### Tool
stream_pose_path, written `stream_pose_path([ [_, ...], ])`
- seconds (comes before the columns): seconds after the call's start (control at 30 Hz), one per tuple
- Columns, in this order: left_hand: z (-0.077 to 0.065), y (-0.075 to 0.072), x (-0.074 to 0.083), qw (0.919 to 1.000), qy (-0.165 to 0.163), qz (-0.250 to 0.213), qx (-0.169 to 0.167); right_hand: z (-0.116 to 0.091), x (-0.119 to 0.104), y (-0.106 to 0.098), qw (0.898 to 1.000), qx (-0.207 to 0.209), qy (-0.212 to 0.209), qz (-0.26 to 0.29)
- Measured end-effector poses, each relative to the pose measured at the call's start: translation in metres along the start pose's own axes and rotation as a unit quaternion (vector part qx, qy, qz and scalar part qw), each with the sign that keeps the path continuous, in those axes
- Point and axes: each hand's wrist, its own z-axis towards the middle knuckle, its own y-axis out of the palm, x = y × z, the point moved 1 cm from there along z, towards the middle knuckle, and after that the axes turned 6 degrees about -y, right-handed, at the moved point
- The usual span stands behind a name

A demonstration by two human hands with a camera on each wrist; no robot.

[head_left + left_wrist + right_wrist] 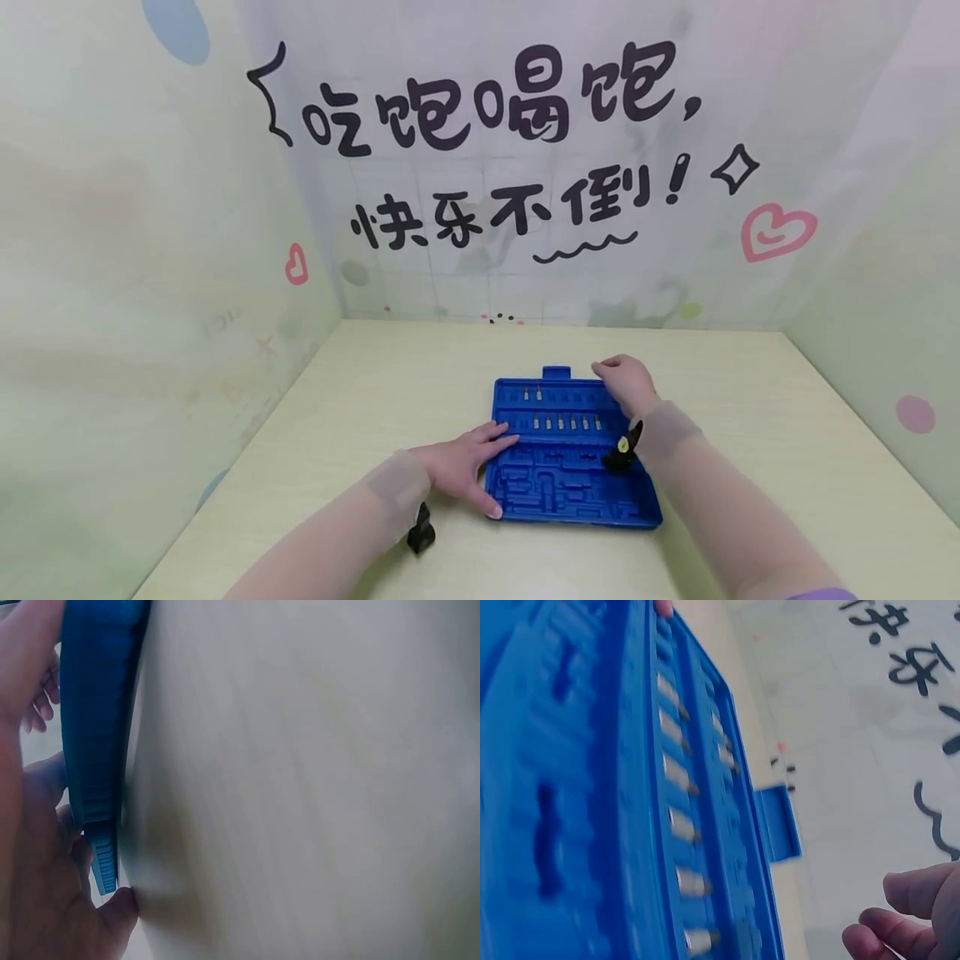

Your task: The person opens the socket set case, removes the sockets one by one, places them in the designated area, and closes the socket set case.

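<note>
A blue plastic tool case (572,508) lies unfolded on the table, one half of moulded recesses facing me and the other holding small silver screwdriver bits (561,422). Two bits sit in its far row and several in the row nearer the hinge; the right wrist view shows these bits (676,772) close up. My left hand (463,468) rests with spread fingers against the case's left side, thumb at the near left corner. Over the far right corner is my right hand (628,385), its fingers loosely bent. In the right wrist view, nothing shows between thumb and fingers.
The case's blue latch tab (557,372) sticks out from its far edge. Pale wood-look table (360,392) surrounds the case. A printed wall (487,283) stands behind, with side walls left and right. A black wrist camera (621,452) hangs over the case's right part.
</note>
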Motion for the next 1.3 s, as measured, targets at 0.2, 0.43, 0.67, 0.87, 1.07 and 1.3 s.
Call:
stream_pose_path([
  [0.2,0.001,0.0,0.0,1.0,0.002,-0.001,0.0,-0.001,-0.008,0.027,1.0,-0.021,-0.005,0.017],
  [0.43,0.002,-0.001,0.0,1.0,0.0,0.004,0.001,-0.001,-0.009,0.054,1.0,-0.029,-0.003,-0.011],
  [0.67,0.0,-0.002,0.002,1.0,0.001,0.008,0.0,-0.001,-0.006,0.076,0.999,-0.023,0.016,-0.035],
  [0.87,-0.001,-0.001,0.003,0.9999,0.001,0.011,0.002,-0.001,-0.002,0.086,0.996,-0.013,0.018,-0.085],
  [1.07,0.0,-0.001,0.002,0.9999,0.006,0.011,0.003,0.0,-0.002,0.09,0.994,-0.026,0.03,-0.1],
  [1.3,0.002,0.001,0.001,0.9999,0.01,0.013,0.004,0.003,-0.004,0.089,0.993,-0.03,0.057,-0.096],
])
